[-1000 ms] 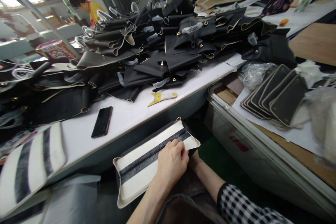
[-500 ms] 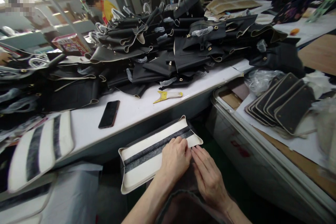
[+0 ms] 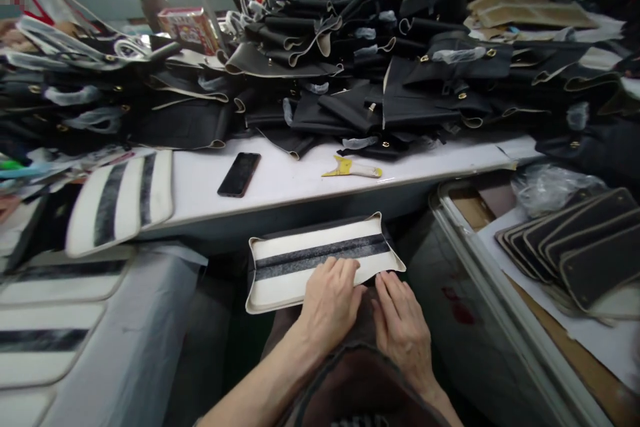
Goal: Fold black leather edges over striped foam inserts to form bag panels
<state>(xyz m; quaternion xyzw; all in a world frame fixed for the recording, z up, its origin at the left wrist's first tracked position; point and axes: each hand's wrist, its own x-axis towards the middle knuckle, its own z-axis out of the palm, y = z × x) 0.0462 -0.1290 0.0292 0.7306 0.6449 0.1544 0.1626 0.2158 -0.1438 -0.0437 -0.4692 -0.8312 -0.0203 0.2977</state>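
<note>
Over my lap lies a bag panel (image 3: 280, 275), its cream inner face crossed by a dark stripe, with raised edges and dark material on the outside. My left hand (image 3: 333, 297) is closed, its curled fingers pressed on the panel's near edge right of the middle. Just to the right, my right hand (image 3: 404, 320) grips the same edge near the panel's right corner, fingers together and thumb underneath. The thumbs come close to each other. Part of the near edge is hidden behind my fingers.
Black bags (image 3: 350, 97) with wrapped handles are heaped across the white table (image 3: 290, 177). A phone (image 3: 239, 174) and a yellow tool (image 3: 353, 167) lie nearer. Striped panels (image 3: 131, 197) are at left, dark panels (image 3: 597, 240) at right. People stand at back left.
The view has swung left and slightly down, so the background has moved right and up. Both hands stay at the panel's near edge with nearly the same hold.
</note>
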